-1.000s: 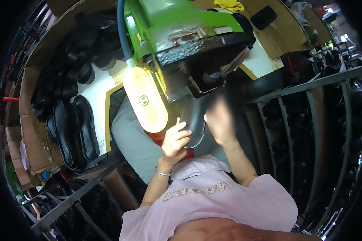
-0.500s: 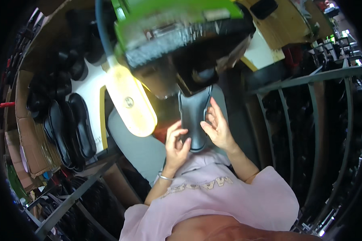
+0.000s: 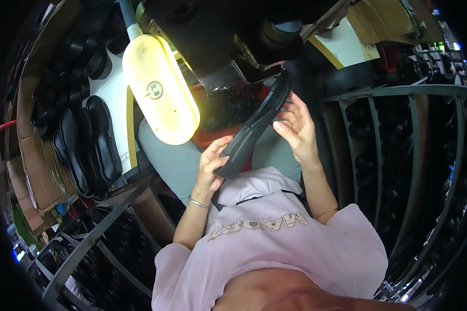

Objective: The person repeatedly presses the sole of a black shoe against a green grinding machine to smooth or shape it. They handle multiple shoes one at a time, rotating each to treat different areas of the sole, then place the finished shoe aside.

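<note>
A black shoe sole [image 3: 255,127] is tilted up between both hands, its far end under the dark head of a machine [image 3: 228,36]. My left hand [image 3: 211,165] grips the sole's near end, with a thin bracelet on the wrist. My right hand [image 3: 297,128] holds the sole's right edge near its middle, fingers spread along it. A bright yellow oval lamp [image 3: 161,88] hangs just left of the sole. Below the sole lies the machine's grey work surface [image 3: 171,160].
Several black soles [image 3: 85,142] lie in a row on the left by a cardboard box [image 3: 33,171]. Metal rack bars [image 3: 399,135] with more dark soles stand on the right. Another rack frame [image 3: 93,238] with dark soles crosses the lower left.
The view has tipped down, so the green machine top has left the picture. Both hands have raised and tilted the sole toward the machine head; the right hand has moved up along its edge.
</note>
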The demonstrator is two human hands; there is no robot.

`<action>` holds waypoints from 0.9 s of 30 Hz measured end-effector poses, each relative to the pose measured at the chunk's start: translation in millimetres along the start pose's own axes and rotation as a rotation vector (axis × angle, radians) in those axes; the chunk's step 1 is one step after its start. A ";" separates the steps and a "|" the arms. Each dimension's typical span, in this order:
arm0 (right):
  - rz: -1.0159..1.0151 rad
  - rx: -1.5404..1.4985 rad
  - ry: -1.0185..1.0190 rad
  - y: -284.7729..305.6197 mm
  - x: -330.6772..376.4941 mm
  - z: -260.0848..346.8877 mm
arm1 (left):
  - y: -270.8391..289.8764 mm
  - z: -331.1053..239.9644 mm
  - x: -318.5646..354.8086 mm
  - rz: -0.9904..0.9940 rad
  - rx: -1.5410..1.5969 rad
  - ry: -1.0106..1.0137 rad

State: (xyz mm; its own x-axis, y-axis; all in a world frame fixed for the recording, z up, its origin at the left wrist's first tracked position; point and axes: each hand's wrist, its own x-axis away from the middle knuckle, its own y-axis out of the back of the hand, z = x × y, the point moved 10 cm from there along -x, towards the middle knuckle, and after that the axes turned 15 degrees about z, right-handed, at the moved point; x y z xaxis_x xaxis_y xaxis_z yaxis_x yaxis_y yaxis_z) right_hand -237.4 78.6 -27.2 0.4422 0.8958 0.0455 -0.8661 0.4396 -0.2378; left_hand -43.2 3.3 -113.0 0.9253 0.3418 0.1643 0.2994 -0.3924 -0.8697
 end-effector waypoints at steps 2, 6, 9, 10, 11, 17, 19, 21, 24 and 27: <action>-0.006 -0.017 -0.015 0.1 0.5 -1.1 | 2.7 2.6 -1.4 0.022 0.062 0.006; -0.005 -0.035 -0.033 -1.2 3.1 -4.5 | 7.9 3.9 -0.5 0.078 0.165 0.019; -0.007 -0.047 -0.041 -1.0 6.1 -10.3 | 11.2 3.8 -0.7 0.129 0.239 0.010; -0.009 -0.050 -0.042 -0.8 6.8 -11.4 | 13.2 3.9 -0.7 0.123 0.232 0.015; -0.009 -0.043 -0.046 -0.7 7.5 -11.5 | 14.7 3.8 -0.6 0.117 0.225 0.020; -0.010 -0.016 -0.043 -1.9 6.9 -4.5 | 14.7 8.2 -2.4 0.087 0.391 0.077; -0.005 -0.003 -0.038 -2.6 6.8 -2.7 | 17.7 11.9 -0.5 0.103 0.461 0.087; -0.006 0.002 -0.040 -3.4 7.5 -1.7 | 22.5 17.1 1.7 0.093 0.528 0.102; -0.004 0.006 -0.041 -4.6 8.3 -1.9 | 31.2 25.4 5.8 0.043 0.611 0.132; 0.000 0.004 -0.041 -6.6 9.0 -3.1 | 36.7 30.4 10.0 0.022 0.658 0.148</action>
State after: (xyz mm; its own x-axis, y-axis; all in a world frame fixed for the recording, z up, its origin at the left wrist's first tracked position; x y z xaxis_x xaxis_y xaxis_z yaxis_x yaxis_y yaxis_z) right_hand -227.0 83.6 -28.3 0.4320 0.8979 0.0850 -0.8674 0.4394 -0.2335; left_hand -30.0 18.3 -157.5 0.9658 0.2005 0.1647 0.1195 0.2199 -0.9682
